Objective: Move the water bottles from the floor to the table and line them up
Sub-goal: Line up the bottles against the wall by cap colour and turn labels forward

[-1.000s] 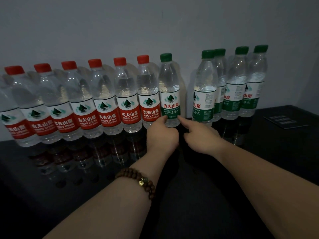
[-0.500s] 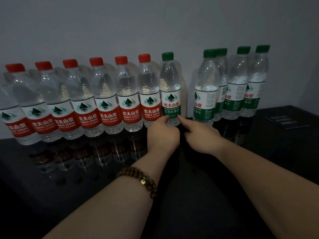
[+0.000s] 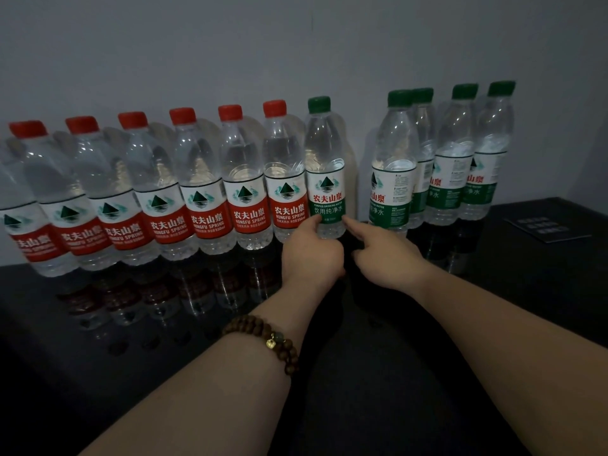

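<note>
Worktop: black and glossy (image 3: 394, 357), throwing back dim reflections of the bottles standing along its far edge.
Room: dim light, with a plain grey wall (image 3: 296, 44) right behind the bottles.
Red-capped bottles: a tight row (image 3: 204, 192) runs along the far edge from the left, upright, shoulder to shoulder, red labels facing out.
Green-capped bottle: here's the one in play (image 3: 325, 179), upright on the worktop at the right end of the red row, just beside the last red cap.
Gap: bare wall shows to its right before the next group.
Other green bottles: four more (image 3: 450, 179) bunched at the far right, the near one overlapping the one behind it.
Left hand: in low (image 3: 312, 255), fingers curled under, one fingertip (image 3: 314, 222) touching the bottle's lower left side.
Right hand: matching it (image 3: 388, 258), forefinger (image 3: 353, 225) out straight onto the lower right side, the rest tucked in.
Bracelet: brown beads (image 3: 263, 340) on the left wrist.
Card: a dark card (image 3: 543, 228) lies flat at far right.
</note>
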`<control>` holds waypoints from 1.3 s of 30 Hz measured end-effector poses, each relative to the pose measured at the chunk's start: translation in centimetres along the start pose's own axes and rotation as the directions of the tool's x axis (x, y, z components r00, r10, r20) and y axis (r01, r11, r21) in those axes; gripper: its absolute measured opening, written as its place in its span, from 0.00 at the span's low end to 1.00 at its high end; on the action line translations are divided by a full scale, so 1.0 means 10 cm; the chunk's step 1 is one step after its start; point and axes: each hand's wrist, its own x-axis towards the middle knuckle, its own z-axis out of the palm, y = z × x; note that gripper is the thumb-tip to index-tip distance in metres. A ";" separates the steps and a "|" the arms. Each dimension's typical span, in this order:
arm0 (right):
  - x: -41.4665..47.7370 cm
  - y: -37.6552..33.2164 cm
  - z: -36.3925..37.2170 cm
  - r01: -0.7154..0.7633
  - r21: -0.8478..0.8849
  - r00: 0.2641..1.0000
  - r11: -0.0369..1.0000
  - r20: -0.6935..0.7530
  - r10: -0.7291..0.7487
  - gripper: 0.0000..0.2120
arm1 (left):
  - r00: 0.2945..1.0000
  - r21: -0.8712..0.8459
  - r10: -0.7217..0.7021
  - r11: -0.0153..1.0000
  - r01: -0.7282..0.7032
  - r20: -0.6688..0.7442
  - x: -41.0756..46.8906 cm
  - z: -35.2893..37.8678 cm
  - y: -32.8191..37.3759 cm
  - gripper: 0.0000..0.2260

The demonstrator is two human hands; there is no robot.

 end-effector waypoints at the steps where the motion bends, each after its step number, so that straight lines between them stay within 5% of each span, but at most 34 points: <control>1: 0.00 0.00 0.00 0.000 -0.007 1.000 1.000 0.003 0.000 0.42 | 1.000 -0.023 -0.010 1.000 0.010 0.003 0.00 0.00 0.01 0.39; 15: 0.01 0.02 0.04 0.046 -0.183 0.999 0.982 0.007 -0.046 0.39 | 1.000 -0.061 0.010 0.998 -0.011 -0.014 0.03 0.03 -0.05 0.37; 18: -0.01 0.00 0.03 0.074 -0.023 0.993 0.997 -0.095 -0.075 0.36 | 0.999 -0.072 -0.008 0.997 0.005 -0.048 0.07 0.04 -0.07 0.32; 22: -0.09 0.00 -0.01 0.112 0.359 0.846 0.926 -0.524 0.101 0.16 | 0.997 -0.013 -0.010 1.000 0.009 -0.071 0.11 0.05 -0.12 0.24; 25: -0.09 0.10 -0.08 0.071 0.517 0.669 0.853 -0.659 0.343 0.14 | 0.997 0.048 0.083 0.995 -0.082 -0.010 0.06 0.05 -0.11 0.25; 28: -0.03 0.22 -0.14 -0.005 0.629 0.620 0.777 -0.608 0.496 0.15 | 0.976 0.042 0.161 0.985 -0.169 0.143 -0.01 0.09 -0.03 0.31; 32: 0.03 0.22 -0.14 -0.085 0.669 0.662 0.738 -0.516 0.543 0.18 | 0.940 -0.046 0.090 0.996 -0.079 0.328 -0.05 0.26 0.06 0.35; 39: 0.04 0.20 -0.16 -0.127 0.690 0.676 0.712 -0.465 0.571 0.20 | 0.919 -0.047 0.037 0.999 -0.020 0.392 -0.03 0.32 0.08 0.39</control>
